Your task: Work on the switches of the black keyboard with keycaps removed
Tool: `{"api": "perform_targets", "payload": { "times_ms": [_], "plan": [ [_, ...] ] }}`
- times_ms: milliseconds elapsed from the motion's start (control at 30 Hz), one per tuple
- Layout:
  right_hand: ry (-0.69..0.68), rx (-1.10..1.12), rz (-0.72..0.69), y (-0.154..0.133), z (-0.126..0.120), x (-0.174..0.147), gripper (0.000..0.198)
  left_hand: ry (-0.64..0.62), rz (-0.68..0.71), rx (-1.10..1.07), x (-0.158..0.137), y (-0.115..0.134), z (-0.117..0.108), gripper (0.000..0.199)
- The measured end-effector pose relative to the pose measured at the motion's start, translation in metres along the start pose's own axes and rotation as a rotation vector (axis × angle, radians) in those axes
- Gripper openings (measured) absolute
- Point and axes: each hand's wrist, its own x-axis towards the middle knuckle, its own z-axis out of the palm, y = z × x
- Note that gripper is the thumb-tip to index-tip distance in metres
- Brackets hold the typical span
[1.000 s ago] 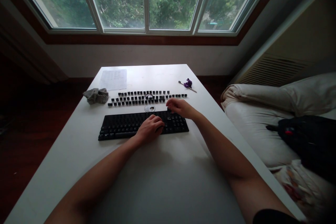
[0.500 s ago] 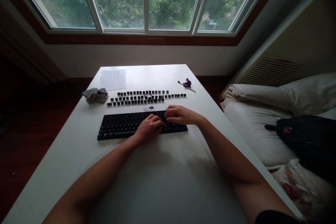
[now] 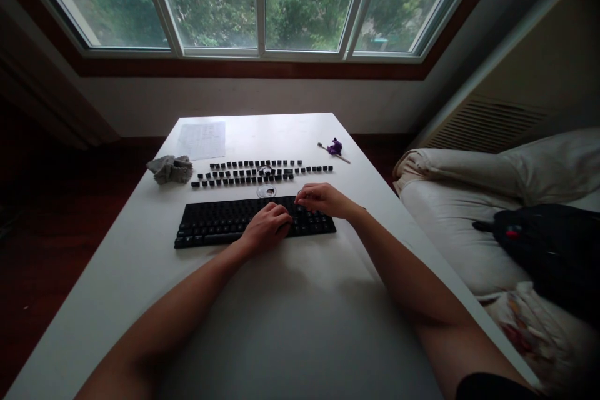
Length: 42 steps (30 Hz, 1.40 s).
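A black keyboard (image 3: 215,220) lies across the white table in front of me. My left hand (image 3: 269,222) rests on its right-hand part, fingers together and bent down onto the keys; the thumb and fingertips are partly hidden. Just above the keyboard's upper right part, my right hand (image 3: 321,199) has its fingers drawn together in a pinch around something thin and small that I cannot make out. Behind the keyboard stand several rows of loose black keycaps (image 3: 244,174). Between them and the keyboard sits a small clear round dish (image 3: 267,191) with something little in it.
A crumpled grey cloth (image 3: 169,169) lies at the table's left edge, near a printed sheet (image 3: 201,140). At the right is a thin brush (image 3: 341,157) beside a purple crumpled thing (image 3: 334,147). A black bag (image 3: 548,256) rests on the sofa (image 3: 459,225).
My right hand has risen slightly from the keyboard, and its fingers are drawn closer together. The left hand stays on the keys, almost unmoved.
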Motion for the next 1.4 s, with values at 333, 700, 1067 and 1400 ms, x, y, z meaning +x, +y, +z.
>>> {"api": "perform_targets", "payload": {
  "times_ms": [333, 700, 1067, 1400],
  "plan": [
    [-0.011, 0.245, 0.178, 0.026, -0.014, -0.001, 0.038, -0.008, -0.003, 0.008, -0.001, 0.0, 0.0, 0.014],
    [-0.04, 0.326, 0.192, 0.031, -0.021, -0.004, 0.037, -0.005, -0.001, -0.005, -0.001, 0.0, -0.001, 0.014],
    [0.014, 0.372, 0.203, 0.041, -0.025, -0.006, 0.036, -0.008, 0.001, -0.006, -0.002, -0.001, -0.001, 0.014],
    [0.007, 0.396, 0.123, 0.015, -0.015, -0.005, 0.032, 0.094, -0.191, -0.154, -0.002, -0.002, 0.001, 0.028]
  ]
}}
